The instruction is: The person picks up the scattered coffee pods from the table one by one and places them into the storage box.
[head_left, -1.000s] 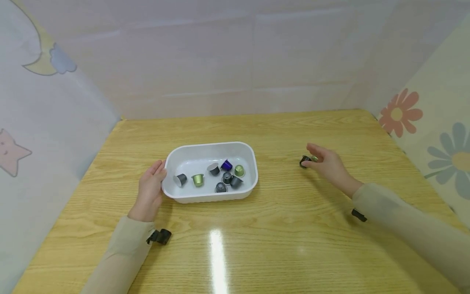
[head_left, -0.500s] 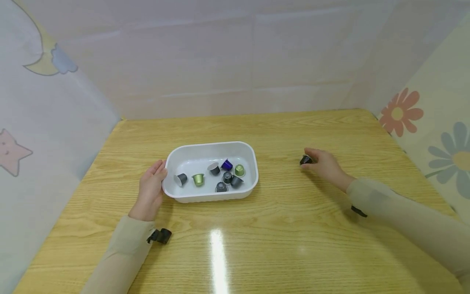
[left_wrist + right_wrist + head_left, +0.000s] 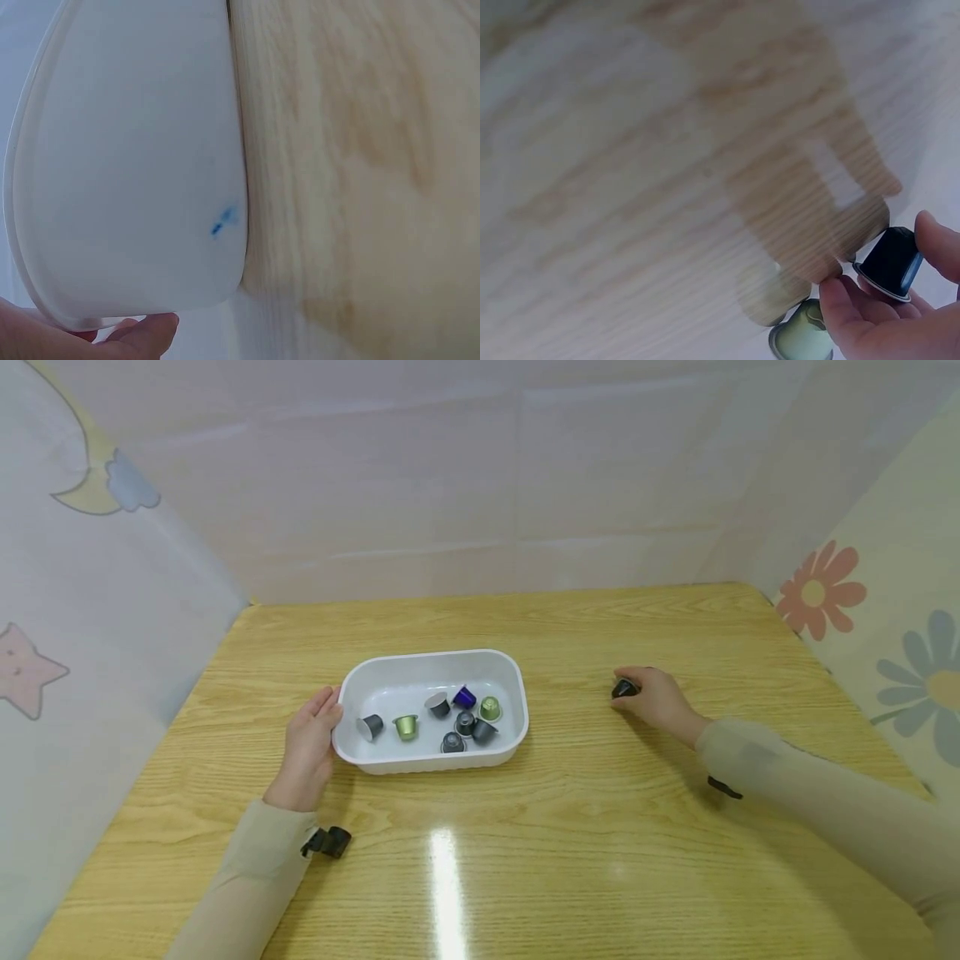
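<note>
A white oblong tub (image 3: 427,764) stands left of centre on the table. Inside it lie several coffee capsules, grey, green and one purple (image 3: 464,697). My left hand (image 3: 306,743) rests at the tub's left end with its fingers extended. In the left wrist view, fingertips (image 3: 161,334) touch the outer wall just below the rim. Off to the right, my right hand (image 3: 660,700) has its thumb and fingers around a black coffee capsule (image 3: 892,259), rim side down and tilted. A light green capsule (image 3: 802,334) sits beside those fingers; the hand hides it in the head view.
The wood-grain table (image 3: 525,860) has a glossy surface with a bright reflection at the front. Fabric walls with a moon, a star and flowers (image 3: 813,593) enclose its back and sides. Black camera mounts (image 3: 327,842) hang at both wrists.
My right hand has shifted slightly left and its fingers have come in around the black capsule. The green capsule beside it has gone behind the hand. The left hand and tub stay put.
</note>
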The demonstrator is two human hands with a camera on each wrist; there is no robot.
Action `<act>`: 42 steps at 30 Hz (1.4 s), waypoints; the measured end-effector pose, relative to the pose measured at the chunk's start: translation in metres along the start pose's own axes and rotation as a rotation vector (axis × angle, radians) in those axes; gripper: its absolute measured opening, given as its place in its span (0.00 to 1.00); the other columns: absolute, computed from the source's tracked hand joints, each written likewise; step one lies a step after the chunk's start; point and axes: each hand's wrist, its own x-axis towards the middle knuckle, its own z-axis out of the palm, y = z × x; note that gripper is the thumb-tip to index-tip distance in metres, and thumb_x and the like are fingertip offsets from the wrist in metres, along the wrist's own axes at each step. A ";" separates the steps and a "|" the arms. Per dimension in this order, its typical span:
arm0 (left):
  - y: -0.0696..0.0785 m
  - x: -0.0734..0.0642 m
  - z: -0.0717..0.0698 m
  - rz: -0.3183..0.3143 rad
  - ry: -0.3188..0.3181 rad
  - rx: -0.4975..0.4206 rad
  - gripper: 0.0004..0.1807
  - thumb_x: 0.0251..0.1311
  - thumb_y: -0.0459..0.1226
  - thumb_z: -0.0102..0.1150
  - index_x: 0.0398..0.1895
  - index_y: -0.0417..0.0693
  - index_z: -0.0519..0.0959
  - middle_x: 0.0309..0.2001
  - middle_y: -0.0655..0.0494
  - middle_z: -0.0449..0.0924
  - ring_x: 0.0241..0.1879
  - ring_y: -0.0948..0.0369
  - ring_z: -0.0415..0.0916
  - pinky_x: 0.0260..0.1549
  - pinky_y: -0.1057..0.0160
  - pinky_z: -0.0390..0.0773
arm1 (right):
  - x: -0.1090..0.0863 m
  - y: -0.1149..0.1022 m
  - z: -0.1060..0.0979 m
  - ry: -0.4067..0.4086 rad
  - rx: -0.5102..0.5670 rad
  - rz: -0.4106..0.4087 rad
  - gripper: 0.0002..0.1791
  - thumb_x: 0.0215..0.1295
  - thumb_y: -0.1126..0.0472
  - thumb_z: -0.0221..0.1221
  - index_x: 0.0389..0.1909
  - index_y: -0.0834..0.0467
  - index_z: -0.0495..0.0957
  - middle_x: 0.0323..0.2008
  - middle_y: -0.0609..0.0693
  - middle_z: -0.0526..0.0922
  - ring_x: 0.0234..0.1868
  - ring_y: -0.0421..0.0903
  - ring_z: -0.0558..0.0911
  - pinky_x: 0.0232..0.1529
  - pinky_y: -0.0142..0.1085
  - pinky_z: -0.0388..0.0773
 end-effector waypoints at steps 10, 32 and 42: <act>0.001 -0.001 0.001 -0.007 0.003 0.002 0.30 0.75 0.29 0.35 0.77 0.42 0.44 0.76 0.49 0.46 0.73 0.60 0.48 0.68 0.68 0.55 | -0.002 -0.004 -0.001 -0.005 0.006 0.014 0.30 0.63 0.66 0.64 0.63 0.73 0.67 0.60 0.74 0.68 0.58 0.70 0.70 0.56 0.60 0.72; 0.000 -0.001 0.000 -0.001 -0.003 -0.019 0.30 0.75 0.29 0.34 0.77 0.41 0.44 0.76 0.48 0.46 0.73 0.59 0.48 0.68 0.69 0.55 | -0.011 -0.037 -0.015 -0.033 0.233 0.107 0.31 0.67 0.63 0.61 0.68 0.66 0.64 0.65 0.69 0.67 0.63 0.66 0.67 0.58 0.55 0.73; 0.001 0.000 0.000 -0.003 0.000 -0.020 0.30 0.75 0.28 0.34 0.77 0.42 0.44 0.76 0.49 0.47 0.73 0.60 0.49 0.67 0.69 0.55 | -0.015 -0.057 -0.024 -0.014 0.287 0.085 0.30 0.66 0.65 0.61 0.68 0.65 0.65 0.65 0.66 0.68 0.64 0.63 0.67 0.58 0.52 0.74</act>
